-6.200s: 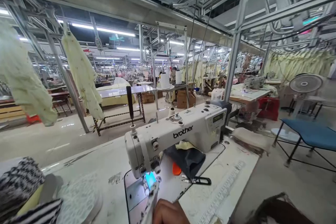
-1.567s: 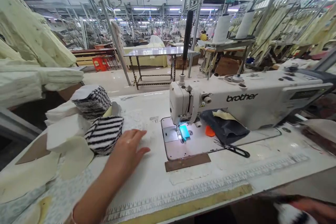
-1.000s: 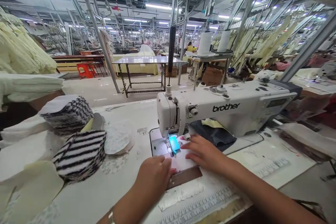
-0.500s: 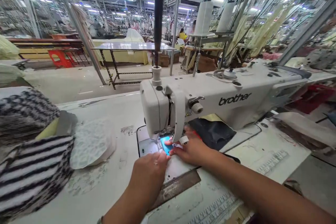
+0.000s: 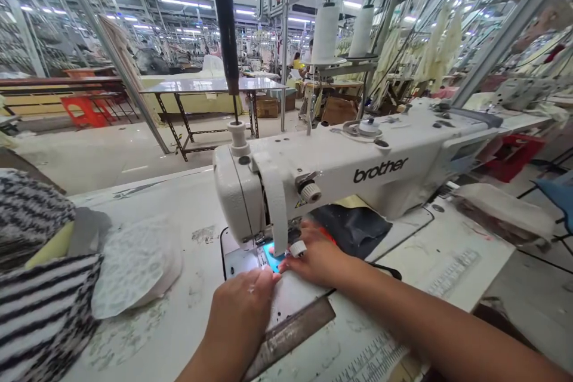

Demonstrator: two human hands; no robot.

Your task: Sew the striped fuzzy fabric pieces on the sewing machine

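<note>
Both hands have drawn closer under the sewing machine (image 5: pixel 313 182) head since half a second ago, and the view has dropped nearer to the desk (image 5: pixel 197 203). A small white piece of fabric (image 5: pixel 290 289) lies flat on the machine's bed plate, just in front of the needle area, where a blue-lit spot (image 5: pixel 270 252) glows. Left hand (image 5: pixel 244 310) rests palm down on the near left part of that piece, fingers loosely spread, pressing rather than gripping. Right hand (image 5: pixel 316 256) lies on its far right part, fingertips tucked under the machine head beside the blue light; whether they pinch anything is hidden. A brown metal strip (image 5: pixel 290 334) lies on the desk just nearer than the fabric. Behind the right hand sits a dark blue cloth (image 5: pixel 358 227). Toward the left edge of the desk lie a pale round cut piece (image 5: pixel 134 268) and a stack of black-and-white striped pieces (image 5: pixel 45 310). A printed ruler (image 5: pixel 452 265) runs along the front right edge.
</note>
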